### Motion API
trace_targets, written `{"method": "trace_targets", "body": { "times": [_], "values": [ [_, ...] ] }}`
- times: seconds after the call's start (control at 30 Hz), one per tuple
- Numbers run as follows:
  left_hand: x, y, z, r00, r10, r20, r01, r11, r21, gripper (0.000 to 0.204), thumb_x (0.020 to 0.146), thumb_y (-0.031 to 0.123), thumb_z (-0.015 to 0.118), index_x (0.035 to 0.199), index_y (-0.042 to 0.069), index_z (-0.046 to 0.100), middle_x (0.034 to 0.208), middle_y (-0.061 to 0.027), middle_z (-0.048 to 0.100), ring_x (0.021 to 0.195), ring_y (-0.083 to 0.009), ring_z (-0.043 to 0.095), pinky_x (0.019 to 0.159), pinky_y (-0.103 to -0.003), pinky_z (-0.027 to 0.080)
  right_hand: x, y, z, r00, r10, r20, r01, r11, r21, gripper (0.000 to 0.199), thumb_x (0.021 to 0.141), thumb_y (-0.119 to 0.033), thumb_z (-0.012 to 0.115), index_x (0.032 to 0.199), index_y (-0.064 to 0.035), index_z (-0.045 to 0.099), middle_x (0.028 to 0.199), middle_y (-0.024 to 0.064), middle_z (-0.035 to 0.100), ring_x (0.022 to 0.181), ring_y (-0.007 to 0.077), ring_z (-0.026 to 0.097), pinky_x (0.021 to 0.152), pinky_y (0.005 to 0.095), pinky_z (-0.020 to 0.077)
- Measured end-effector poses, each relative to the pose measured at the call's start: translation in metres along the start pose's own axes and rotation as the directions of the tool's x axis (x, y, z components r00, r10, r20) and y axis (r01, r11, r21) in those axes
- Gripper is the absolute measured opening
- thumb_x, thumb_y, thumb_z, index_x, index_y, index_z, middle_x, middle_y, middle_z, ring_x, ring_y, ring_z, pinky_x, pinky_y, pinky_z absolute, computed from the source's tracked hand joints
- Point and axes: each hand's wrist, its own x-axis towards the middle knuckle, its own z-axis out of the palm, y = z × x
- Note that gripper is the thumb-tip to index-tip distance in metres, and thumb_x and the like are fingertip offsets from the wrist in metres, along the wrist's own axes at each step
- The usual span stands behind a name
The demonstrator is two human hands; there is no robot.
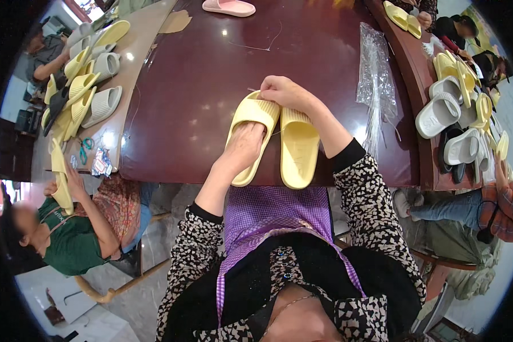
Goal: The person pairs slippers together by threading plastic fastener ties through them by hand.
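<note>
A pair of pale yellow slippers lies side by side at the near edge of the dark red table, toes pointing away from me. My left hand [247, 142] reaches into the left slipper [244, 171], its fingers mostly hidden beneath the ribbed strap. At that slipper's toe end, my right hand [282, 93] is closed in a pinch; what lies between the fingertips is too small to make out. The right slipper [299, 154] rests under my right wrist. A thin strand [277, 133] shows between the two slippers.
A clear plastic bag of thin white ties [376, 80] lies to the right. A pink slipper [229, 7] sits at the far edge. Slippers are piled on the left table [132, 68] and right ledge [407, 74]. Co-workers sit on both sides; one at left holds a yellow slipper [58, 171].
</note>
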Motion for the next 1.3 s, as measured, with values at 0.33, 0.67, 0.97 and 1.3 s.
{"method": "trace_targets", "body": {
  "times": [0.33,0.67,0.97,1.3],
  "values": [
    [-0.009,0.016,-0.009,0.983,0.006,-0.184,-0.037,0.985,-0.167,0.013,0.087,0.004,0.05,0.096,-0.002,0.056,0.092,-0.0178,0.06,0.083,-0.0339,0.059,0.073,-0.041,0.047,-0.008,0.004,-0.013,0.991,0.006,-0.137,0.047,0.922,0.384,0.005,0.085,-0.006,0.054,0.088,-0.0022,0.056,0.08,0.0031,0.062,0.076,0.0088,0.056,0.07,0.0229,0.0454],
    [0.05,0.023,-0.042,0.841,-0.344,-0.417,0.107,0.862,-0.495,0.018,0.084,0.008,0.06,0.097,-0.004,0.062,0.085,-0.0097,0.063,0.072,-0.0137,0.061,0.065,-0.026,0.048,-0.036,0.007,-0.005,0.942,-0.234,-0.24,0.316,0.859,0.403,0.004,0.087,0.001,0.052,0.089,-0.0014,0.055,0.086,0.0037,0.061,0.081,0.0103,0.058,0.076,0.0233,0.0468],
    [0.1,0.022,-0.023,0.878,-0.452,0.156,0.289,0.24,-0.927,0.012,0.085,0.008,0.061,0.093,0.0,0.065,0.08,-0.0045,0.063,0.069,-0.0112,0.059,0.06,-0.022,0.045,-0.045,0.021,-0.011,0.953,-0.221,-0.208,0.295,0.835,0.464,0.008,0.087,0.003,0.053,0.092,-0.0014,0.057,0.086,0.0019,0.06,0.085,0.0099,0.057,0.079,0.0239,0.0467],
    [0.101,0.005,-0.012,0.909,-0.393,0.14,0.161,0.019,-0.987,0.009,0.084,0.005,0.062,0.092,0.003,0.064,0.083,-0.0046,0.064,0.065,-0.0084,0.057,0.058,-0.021,0.044,-0.045,0.02,-0.012,0.96,-0.175,-0.217,0.26,0.842,0.472,0.006,0.086,0.001,0.055,0.09,-0.0015,0.057,0.084,0.0003,0.058,0.083,0.0088,0.056,0.077,0.0229,0.0455]
  ]
}}
